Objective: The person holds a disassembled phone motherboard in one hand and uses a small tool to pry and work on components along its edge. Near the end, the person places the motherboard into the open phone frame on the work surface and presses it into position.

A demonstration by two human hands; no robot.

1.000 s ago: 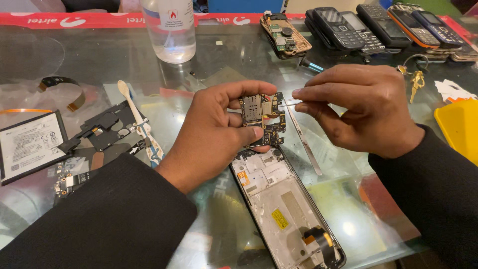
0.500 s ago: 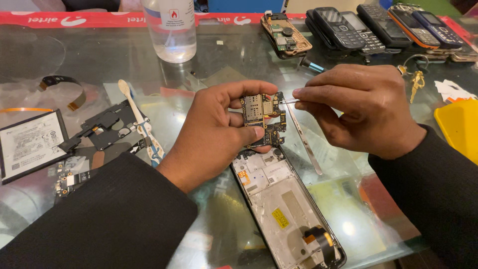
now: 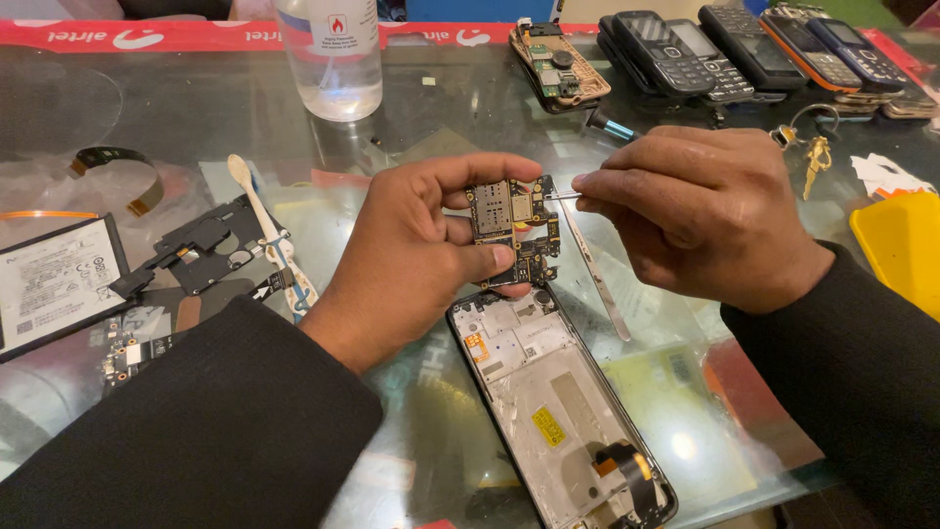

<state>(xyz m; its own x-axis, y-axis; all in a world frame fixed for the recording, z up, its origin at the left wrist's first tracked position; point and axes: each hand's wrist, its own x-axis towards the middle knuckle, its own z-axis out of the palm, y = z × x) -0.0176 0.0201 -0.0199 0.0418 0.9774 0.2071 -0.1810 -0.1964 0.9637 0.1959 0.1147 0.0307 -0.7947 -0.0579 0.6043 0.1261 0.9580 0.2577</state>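
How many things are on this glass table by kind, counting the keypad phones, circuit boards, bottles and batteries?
Keypad phones in the row at the back: 4 that I can tell apart
Circuit boards: 2, one in the left hand at, one bare board at the back
Clear bottles: 1
Flat batteries: 1
Opened phone frames: 1
Total: 9

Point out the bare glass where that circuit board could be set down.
Bare glass lies between the clear bottle and the opened keypad phone, above the left hand. Another patch sits right of the open phone frame, below the right hand. The left side is crowded by battery, black cover and toothbrush; phones line the far edge.
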